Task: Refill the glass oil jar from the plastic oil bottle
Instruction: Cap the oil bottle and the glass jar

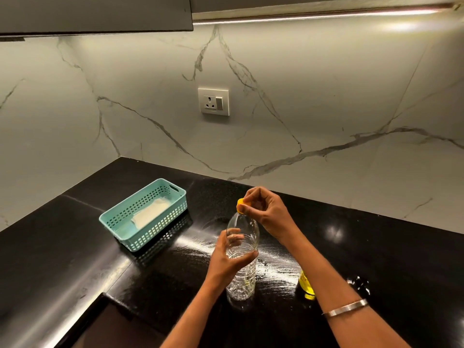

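Capping the bottle on the black counter

We worked on a glossy black counter (pixel 75 247) under marble walls, a teal basket (pixel 144 214) left of centre. Our left hand (pixel 226 262) gripped the clear bottle (pixel 242 272) at lower centre; our right hand (pixel 266 209) pinched its yellow cap (pixel 240 205). The oil jar (pixel 306 285) stood half hidden behind our right forearm.

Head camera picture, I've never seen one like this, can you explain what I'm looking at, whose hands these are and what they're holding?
It is a single view from a camera worn on a person's head, looking down at a black countertop. No machine: just two bare hands. The left hand grips a clear plastic bottle standing upright. The right hand pinches its yellow cap. Behind the right forearm, a jar of yellow oil is partly hidden. To the left sits a teal basket with something white inside.
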Available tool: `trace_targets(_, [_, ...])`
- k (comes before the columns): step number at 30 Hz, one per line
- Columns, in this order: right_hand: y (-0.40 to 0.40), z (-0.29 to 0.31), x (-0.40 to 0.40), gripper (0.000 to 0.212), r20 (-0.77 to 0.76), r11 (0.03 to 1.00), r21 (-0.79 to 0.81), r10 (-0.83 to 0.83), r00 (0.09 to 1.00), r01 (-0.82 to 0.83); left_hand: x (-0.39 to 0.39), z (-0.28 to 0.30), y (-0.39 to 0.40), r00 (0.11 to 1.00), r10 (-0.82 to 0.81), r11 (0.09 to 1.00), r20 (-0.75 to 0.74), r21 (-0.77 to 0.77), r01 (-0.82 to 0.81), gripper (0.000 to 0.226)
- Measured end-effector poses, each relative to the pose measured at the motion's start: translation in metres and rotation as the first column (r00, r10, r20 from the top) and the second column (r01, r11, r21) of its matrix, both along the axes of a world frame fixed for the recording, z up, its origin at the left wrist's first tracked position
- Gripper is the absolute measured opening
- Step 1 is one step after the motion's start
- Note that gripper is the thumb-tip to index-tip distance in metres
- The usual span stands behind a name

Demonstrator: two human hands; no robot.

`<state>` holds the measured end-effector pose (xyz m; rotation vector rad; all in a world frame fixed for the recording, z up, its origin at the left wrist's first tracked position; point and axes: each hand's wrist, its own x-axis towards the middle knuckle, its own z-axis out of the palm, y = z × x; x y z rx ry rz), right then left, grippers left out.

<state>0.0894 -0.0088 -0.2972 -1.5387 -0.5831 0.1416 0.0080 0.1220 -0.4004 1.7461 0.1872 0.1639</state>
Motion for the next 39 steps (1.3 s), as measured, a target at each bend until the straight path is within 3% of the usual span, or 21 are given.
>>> trace_targets(3, [0.001, 0.0, -0.001, 0.018, 0.054, 0.999, -0.045, 0.004, 0.999, -0.002, -0.001, 0.001, 0.0, 1.0, -0.003, 1.0, -0.006, -0.005, 0.003, 0.067])
trace_targets(11, [-0.006, 0.009, -0.001, 0.013, -0.032, 0.996, -0.031, 0.079, 0.996, -0.08, -0.001, 0.0, 0.002, 1.0, -0.015, 1.0, -0.01, -0.014, 0.015, 0.071])
trace_targets(25, [0.006, -0.001, -0.009, 0.019, 0.169, 0.973, -0.041, -0.216, 0.961, 0.226, 0.009, 0.0, -0.005, 0.999, 0.024, 1.0, 0.023, 0.017, -0.025, 0.066])
trace_targets(32, [-0.01, 0.006, -0.001, 0.039, 0.089, 0.992, -0.104, -0.068, 0.994, 0.077, 0.039, 0.014, -0.001, 0.989, 0.111, 0.992, 0.097, 0.041, -0.116, 0.066])
trace_targets(39, [-0.065, -0.007, 0.012, 0.022, 0.116, 0.935, -0.203, -0.271, 0.955, 0.29, 0.056, 0.004, -0.005, 0.987, 0.136, 0.985, 0.086, 0.092, -0.144, 0.069])
